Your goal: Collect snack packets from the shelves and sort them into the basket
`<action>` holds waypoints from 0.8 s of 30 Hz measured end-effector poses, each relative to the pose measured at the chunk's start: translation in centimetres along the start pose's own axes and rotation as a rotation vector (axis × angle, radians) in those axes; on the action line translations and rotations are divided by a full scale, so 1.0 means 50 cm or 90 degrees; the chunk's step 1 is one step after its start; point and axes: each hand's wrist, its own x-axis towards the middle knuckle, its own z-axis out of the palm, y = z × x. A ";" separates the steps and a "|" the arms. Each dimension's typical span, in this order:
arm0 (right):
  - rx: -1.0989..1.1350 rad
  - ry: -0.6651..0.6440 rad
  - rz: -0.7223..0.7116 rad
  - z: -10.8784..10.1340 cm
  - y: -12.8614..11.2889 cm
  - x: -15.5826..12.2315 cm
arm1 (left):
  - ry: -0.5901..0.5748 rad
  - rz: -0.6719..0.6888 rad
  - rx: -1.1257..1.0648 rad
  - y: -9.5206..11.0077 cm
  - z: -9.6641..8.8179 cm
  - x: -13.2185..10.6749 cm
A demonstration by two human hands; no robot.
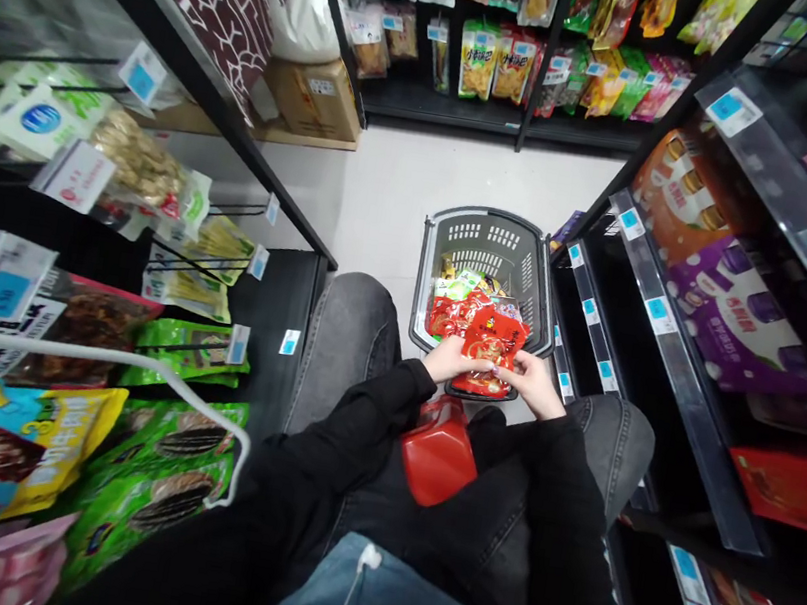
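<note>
Between my two hands is a red snack packet with a small black logo, held over the near rim of a grey shopping basket. My left hand pinches it from the left, fingers closed. From the other side, my right hand is closed on the same packet, and the fingertips of both hands meet near its middle. Inside the basket lie other packets, among them a red one to the left and a green-and-white one behind. The packet's underside is hidden.
A glossy red object is between my legs; its kind is unclear. Snack bags hang and lie on the left shelves. Boxed drinks fill the right shelf. Ahead are more hanging packets and a cardboard box on the floor.
</note>
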 end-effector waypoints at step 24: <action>-0.018 -0.033 -0.022 0.009 0.004 0.001 | 0.043 0.085 -0.062 0.013 0.009 -0.012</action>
